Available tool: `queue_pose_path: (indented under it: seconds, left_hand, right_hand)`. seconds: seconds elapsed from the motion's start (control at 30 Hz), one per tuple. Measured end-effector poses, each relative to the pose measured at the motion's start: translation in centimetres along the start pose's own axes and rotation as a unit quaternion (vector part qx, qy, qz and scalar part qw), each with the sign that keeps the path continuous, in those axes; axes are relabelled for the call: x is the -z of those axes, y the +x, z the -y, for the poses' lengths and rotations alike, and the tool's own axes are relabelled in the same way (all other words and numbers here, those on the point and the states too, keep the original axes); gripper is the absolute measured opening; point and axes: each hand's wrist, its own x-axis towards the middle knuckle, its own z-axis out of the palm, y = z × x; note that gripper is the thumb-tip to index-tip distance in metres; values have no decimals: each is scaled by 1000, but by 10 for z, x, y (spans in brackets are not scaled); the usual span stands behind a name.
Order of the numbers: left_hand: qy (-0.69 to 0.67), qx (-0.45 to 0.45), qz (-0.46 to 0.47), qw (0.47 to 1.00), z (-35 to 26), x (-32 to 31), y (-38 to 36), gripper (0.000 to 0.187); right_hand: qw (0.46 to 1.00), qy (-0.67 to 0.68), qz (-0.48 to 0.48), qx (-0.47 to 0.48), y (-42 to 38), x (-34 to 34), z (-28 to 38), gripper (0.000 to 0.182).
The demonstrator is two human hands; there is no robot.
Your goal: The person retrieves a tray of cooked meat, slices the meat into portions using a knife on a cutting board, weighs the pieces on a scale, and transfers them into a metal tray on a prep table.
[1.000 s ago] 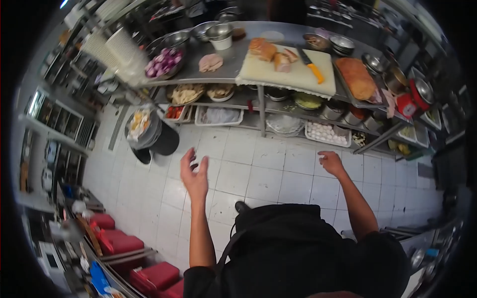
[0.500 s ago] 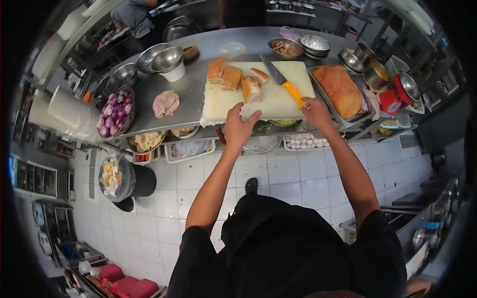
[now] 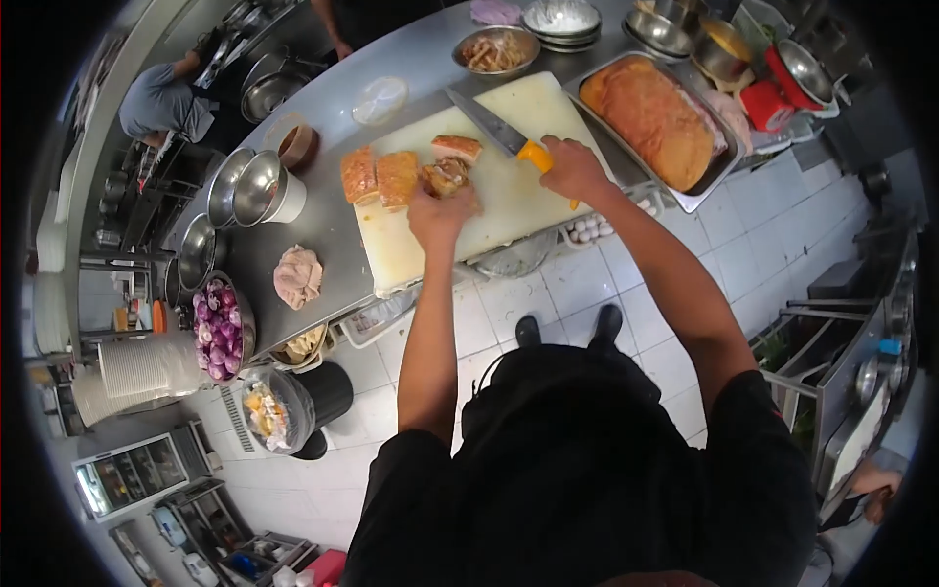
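Note:
On the white cutting board [image 3: 509, 210] lie several chunks of roasted meat with orange-brown skin. My left hand [image 3: 439, 217] is closed on the nearest meat chunk [image 3: 446, 177], partly covering it. Two chunks [image 3: 380, 178] sit side by side to its left, and a smaller piece [image 3: 457, 148] is just behind it. My right hand [image 3: 575, 169] grips the yellow handle of a large knife [image 3: 494, 125], whose blade lies low over the board, tip pointing to the back left.
Right of the board is a metal tray [image 3: 695, 200] with a large roasted slab. A bowl of meat strips [image 3: 496, 51] stands behind it. At left are raw meat [image 3: 297, 277], metal bowls [image 3: 260, 189] and a bowl of purple onions [image 3: 218, 328]. Co-workers stand across the counter.
My left hand has closed on the meat chunk. The fingers of my right hand have wrapped round the knife handle. The whole view has turned and shifted.

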Motion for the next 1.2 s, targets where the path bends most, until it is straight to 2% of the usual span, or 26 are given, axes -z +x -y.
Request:
queue_pose_path:
  seconds: [0.03, 0.07, 0.13, 0.17, 0.2, 0.27, 0.3, 0.37, 0.4, 0.47, 0.5, 0.57, 0.6, 0.67, 0.7, 0.77, 0.8, 0.87, 0.97, 1.0, 1.07, 1.13, 1.2]
  left_hand:
    - [-64, 40, 41, 996, 6, 3, 4, 77]
    - [-57, 41, 41, 997, 5, 6, 8, 77]
    - [-176, 31, 129, 976, -1, 9, 4, 70]
    - [-200, 92, 123, 968, -19, 14, -3, 62]
    - [-196, 94, 114, 969, -17, 10, -1, 62]
    - [-295, 179, 60, 937, -13, 2, 10, 57]
    - [-292, 177, 49, 939, -13, 0, 11, 57]
    - [-244, 249, 69, 935, -17, -2, 6, 47]
    - [-236, 251, 62, 937, -16, -8, 6, 47]
    - [-227, 337, 58, 912, -16, -23, 10, 34]
    - [-224, 337, 54, 913, -20, -30, 10, 34]
    - [-353, 341, 9, 871, -33, -44, 4, 26]
    - [-354, 340, 7, 871, -27, -51, 10, 26]
    - [-328, 252, 80, 907, -13, -65, 20, 34]
    - [-330, 250, 78, 907, -17, -69, 18, 34]
    - [-272, 145, 108, 945, -68, -71, -9, 38]
    - [-274, 144, 108, 945, -74, -73, -13, 38]
    - [-145, 100, 57, 983, -82, -79, -14, 42]
    - [-146, 125, 88, 977, -85, -79, -16, 46]
    - [-146, 123, 97, 977, -84, -77, -15, 46]
    - [-279, 198, 225, 912, -76, -71, -11, 56]
    - [-312, 234, 242, 889, -75, -70, -14, 54]
    - [-524, 316, 256, 749, -86, -62, -22, 51]
  right_hand:
    - [1000, 5, 22, -12, -7, 7, 2, 48]
    - [999, 8, 42, -21, -12, 15, 3, 49]
    - [996, 60, 70, -23, -30, 29, -6, 49]
    - [990, 104, 92, -22, -39, 35, -13, 49]
    - [989, 110, 96, -14, -47, 37, -21, 49]
    - [936, 260, 211, -106, -60, 44, -37, 43]
    - [935, 265, 215, -96, -70, 49, -43, 43]
    - [881, 384, 243, -133, -91, 62, -52, 40]
    - [876, 391, 249, -129, -99, 65, -56, 40]
    - [867, 410, 251, -134, -113, 71, -67, 39]
    - [866, 405, 260, -136, -118, 71, -73, 41]
    - [871, 394, 266, -128, -124, 82, -81, 41]
    - [878, 380, 266, -120, -125, 87, -84, 42]
    - [886, 361, 267, -117, -124, 91, -91, 44]
    - [892, 350, 268, -105, -124, 94, -94, 43]
    - [898, 336, 269, -92, -123, 98, -95, 43]
    - [895, 338, 272, -104, -122, 101, -93, 42]
    - [894, 339, 268, -119, -123, 102, -93, 42]
    - [901, 345, 238, -108, -123, 98, -97, 39]
    - [914, 302, 254, -98, -123, 98, -99, 39]
    - [923, 259, 267, -97, -127, 102, -95, 39]
    - [921, 240, 271, -144, -132, 113, -88, 42]
    - [933, 220, 246, -142, -138, 110, -87, 44]
